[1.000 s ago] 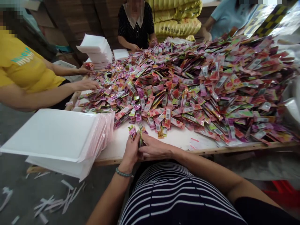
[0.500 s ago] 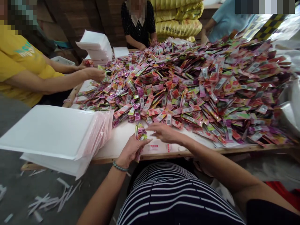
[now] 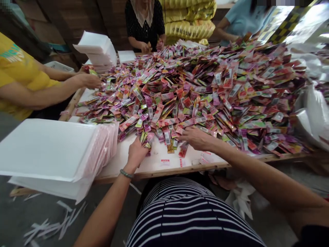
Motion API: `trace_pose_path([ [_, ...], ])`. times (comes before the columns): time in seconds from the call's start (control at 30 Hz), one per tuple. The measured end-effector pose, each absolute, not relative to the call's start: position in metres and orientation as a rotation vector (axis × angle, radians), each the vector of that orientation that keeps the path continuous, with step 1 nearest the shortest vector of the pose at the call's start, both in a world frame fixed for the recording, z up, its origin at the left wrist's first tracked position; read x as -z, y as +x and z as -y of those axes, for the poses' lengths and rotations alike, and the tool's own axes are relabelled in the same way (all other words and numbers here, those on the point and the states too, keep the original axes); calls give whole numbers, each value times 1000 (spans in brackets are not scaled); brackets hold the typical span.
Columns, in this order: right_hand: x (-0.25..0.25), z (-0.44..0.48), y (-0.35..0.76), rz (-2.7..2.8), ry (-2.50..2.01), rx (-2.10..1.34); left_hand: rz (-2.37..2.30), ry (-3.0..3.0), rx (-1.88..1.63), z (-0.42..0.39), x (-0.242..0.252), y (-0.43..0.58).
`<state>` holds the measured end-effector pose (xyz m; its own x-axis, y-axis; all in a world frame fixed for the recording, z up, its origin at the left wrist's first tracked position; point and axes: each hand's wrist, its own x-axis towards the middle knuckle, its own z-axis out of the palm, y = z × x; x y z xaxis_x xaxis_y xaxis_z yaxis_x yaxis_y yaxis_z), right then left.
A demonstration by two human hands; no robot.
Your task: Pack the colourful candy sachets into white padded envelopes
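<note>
Your left hand (image 3: 137, 152), near the middle of the frame, has its grip closed around a small bunch of shiny green-and-purple plastic sachets (image 3: 145, 139), whose ends poke out beyond the fingers. A grey-green beaded bracelet (image 3: 126, 174) circles that wrist. Your right hand (image 3: 196, 138), just right of centre, reaches over the near edge of a broad, loose heap of slim pink, red, purple and green plastic sachets (image 3: 195, 89); its grip is partly curled, with the fingertips at the sachets, and you cannot tell whether it has hold of one. A short red sachet (image 3: 183, 150) lies just below those fingertips. The heap spreads across the centre and right of the frame on the white, wood-edged tabletop (image 3: 119, 163).

Two small white slips with red print, the nearer to your left hand being a flat rectangular slip (image 3: 165, 162), lie between your hands at lower centre. At lower left, you have a stack of large white padded envelopes (image 3: 51, 145) overhanging the tabletop's edge. A second white stack (image 3: 97, 49) stands at upper left, beside a co-worker in a yellow shirt (image 3: 23, 73). Yellow printed sacks (image 3: 189, 30) are piled at top centre.
</note>
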<state>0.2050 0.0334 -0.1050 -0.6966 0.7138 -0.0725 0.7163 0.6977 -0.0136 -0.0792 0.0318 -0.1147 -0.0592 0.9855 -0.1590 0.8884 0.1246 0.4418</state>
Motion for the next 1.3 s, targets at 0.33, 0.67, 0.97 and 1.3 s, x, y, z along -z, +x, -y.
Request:
trace_pose_path([
  [0.33, 117, -10, 169, -2378, 2199, 760, -1758, 1424, -737, -22, 136, -79],
  [0.67, 147, -10, 109, -2246, 2615, 1051, -1540, 1001, -788, -14, 150, -48],
  [0.97, 147, -8, 107, -1851, 2285, 2463, -1308, 807, -886, -11, 146, -48],
  [1.3, 154, 2, 99, -1786, 2327, 2821, -1246, 712, -978, 0, 134, -55],
])
